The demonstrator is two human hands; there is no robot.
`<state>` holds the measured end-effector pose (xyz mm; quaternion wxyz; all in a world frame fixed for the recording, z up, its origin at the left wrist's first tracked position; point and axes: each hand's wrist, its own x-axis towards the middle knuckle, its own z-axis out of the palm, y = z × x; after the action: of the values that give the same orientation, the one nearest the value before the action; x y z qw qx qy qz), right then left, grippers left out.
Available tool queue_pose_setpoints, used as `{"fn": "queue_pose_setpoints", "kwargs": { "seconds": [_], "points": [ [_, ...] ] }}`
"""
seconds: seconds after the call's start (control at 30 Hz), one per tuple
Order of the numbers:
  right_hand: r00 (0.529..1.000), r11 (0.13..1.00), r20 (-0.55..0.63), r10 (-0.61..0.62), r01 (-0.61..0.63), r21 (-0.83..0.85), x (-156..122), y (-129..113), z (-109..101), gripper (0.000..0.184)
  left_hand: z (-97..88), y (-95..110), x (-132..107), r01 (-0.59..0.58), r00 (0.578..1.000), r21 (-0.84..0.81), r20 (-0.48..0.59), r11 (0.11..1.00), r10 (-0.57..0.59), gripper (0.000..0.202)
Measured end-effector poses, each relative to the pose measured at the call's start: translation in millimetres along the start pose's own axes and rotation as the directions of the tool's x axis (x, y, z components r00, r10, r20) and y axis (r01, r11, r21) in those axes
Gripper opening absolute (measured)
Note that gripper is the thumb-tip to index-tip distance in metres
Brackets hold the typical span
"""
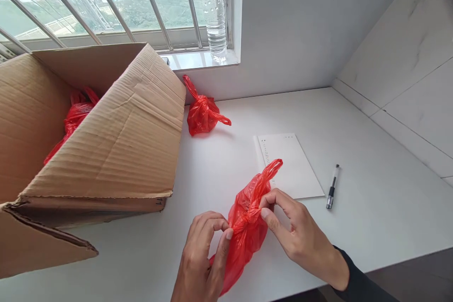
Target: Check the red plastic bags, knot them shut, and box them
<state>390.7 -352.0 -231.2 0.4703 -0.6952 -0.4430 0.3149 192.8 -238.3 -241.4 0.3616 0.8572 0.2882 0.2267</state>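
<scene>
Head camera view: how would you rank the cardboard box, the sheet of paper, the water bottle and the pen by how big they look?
1. cardboard box, by far the largest, though nearest the camera.
2. sheet of paper.
3. water bottle, close to the paper; farther off and cut by the frame, so unsure.
4. pen, smallest.

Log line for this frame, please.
left hand and right hand pinching knot of red bag | second tied bag beside box

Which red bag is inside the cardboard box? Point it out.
The red bag at far left, down inside the cardboard box. Another knotted bag lies on the table below the window; the third is in both hands.
</scene>
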Motion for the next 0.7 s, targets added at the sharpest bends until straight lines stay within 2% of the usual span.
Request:
{"fn": "queue_pose_setpoints", "kwargs": {
  "seconds": [0.1, 0.2, 0.3, 0.47, 0.53, 0.6, 0.7],
  "points": [
    [1.000, 0.999, -0.007, -0.004, 0.005, 0.035, 0, -2, 4, 0.011, 5.1, 5, 1, -0.039, 0.999, -0.019, 0.001, 0.999, 0.039, 0.014],
    [1.000, 0.999, -0.003, -0.026, 0.026, 0.019, 1, -2, 7, 0.011, 8.1, 7, 2, -0.074, 0.997, -0.040, -0.031, 0.996, 0.073, 0.009],
    [0.999, 0.999, -0.041, -0.030, 0.030, -0.016, 2, 0, 8, 0.013, 3.2, 2, 2, -0.102, 0.994, -0.044, -0.037, 0.994, 0.100, 0.014],
    [0.996, 0.999, -0.076, -0.048, 0.050, 0.019, 5, -3, 13, 0.012, -6.9, -5, 1, -0.149, 0.989, -0.087, -0.026, 0.985, 0.148, 0.024],
    [0.990, 0.994, -0.088, -0.113, 0.112, -0.017, 6, -6, 15, 0.006, -7.2, -4, 2, -0.160, 0.987, -0.109, -0.045, 0.981, 0.156, 0.026],
    [0.975, 0.975, -0.069, -0.211, 0.205, -0.089, 8, -6, 18, 0.011, -6.0, -3, 3, -0.157, 0.987, -0.126, -0.039, 0.980, 0.153, 0.024],
    [0.962, 0.955, -0.025, -0.272, 0.266, -0.133, 10, -4, 22, 0.007, -3.9, -4, 2, -0.091, 0.995, -0.094, -0.042, 0.991, 0.088, 0.018]
  ]
}}
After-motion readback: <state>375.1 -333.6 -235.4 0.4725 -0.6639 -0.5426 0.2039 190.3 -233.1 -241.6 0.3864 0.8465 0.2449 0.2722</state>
